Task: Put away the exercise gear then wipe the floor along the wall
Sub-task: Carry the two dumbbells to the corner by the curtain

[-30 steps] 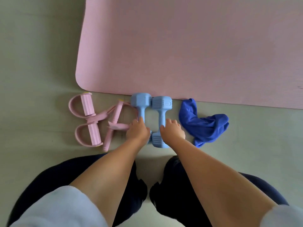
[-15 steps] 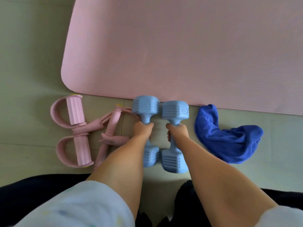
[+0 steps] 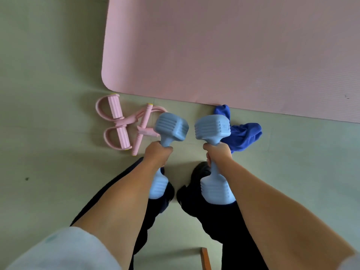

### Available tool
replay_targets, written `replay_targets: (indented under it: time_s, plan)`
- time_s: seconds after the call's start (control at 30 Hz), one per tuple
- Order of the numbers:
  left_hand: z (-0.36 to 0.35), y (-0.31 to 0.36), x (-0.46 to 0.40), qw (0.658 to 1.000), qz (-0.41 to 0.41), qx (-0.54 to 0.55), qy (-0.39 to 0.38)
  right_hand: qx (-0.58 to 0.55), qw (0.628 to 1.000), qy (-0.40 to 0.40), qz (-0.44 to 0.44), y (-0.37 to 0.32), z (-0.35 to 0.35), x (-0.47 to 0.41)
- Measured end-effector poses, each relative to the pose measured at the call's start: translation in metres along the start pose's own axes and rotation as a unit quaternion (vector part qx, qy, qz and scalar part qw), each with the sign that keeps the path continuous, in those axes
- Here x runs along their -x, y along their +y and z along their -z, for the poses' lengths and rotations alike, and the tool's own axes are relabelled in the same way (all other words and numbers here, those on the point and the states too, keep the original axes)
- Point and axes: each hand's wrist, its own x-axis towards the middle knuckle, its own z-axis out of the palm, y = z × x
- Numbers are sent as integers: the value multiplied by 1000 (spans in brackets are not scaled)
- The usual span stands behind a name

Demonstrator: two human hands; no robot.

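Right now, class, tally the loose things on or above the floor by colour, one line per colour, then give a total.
Pink: 2, the exercise mat and the pedal resistance band.
Light blue: 2, the left dumbbell gripped by the left hand and the right dumbbell gripped by the right hand.
Dark blue: 1, the cloth.
Total: 5.

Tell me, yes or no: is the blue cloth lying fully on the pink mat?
No, the blue cloth lies on the floor beside the pink mat.
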Motion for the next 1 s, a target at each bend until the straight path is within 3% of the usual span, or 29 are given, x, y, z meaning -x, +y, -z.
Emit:
replay_targets:
  time_s: [0.27,0.4,0.6,0.8,1.0]
  plan:
    - [43,76,186,998,-46,-44,20,24,999,1,44,-47,87,174]
    - [41,113,265,996,-89,-29,-7,13,998,27,62,-49,133,249]
    - [35,133,334,990,-127,-30,-47,-76,991,95,53,-15,182,324]
    - [38,136,377,974,-172,-130,-67,-207,964,164,41,40,196,378]
    - [11,141,417,932,-250,-238,-112,-340,918,204,21,94,195,416]
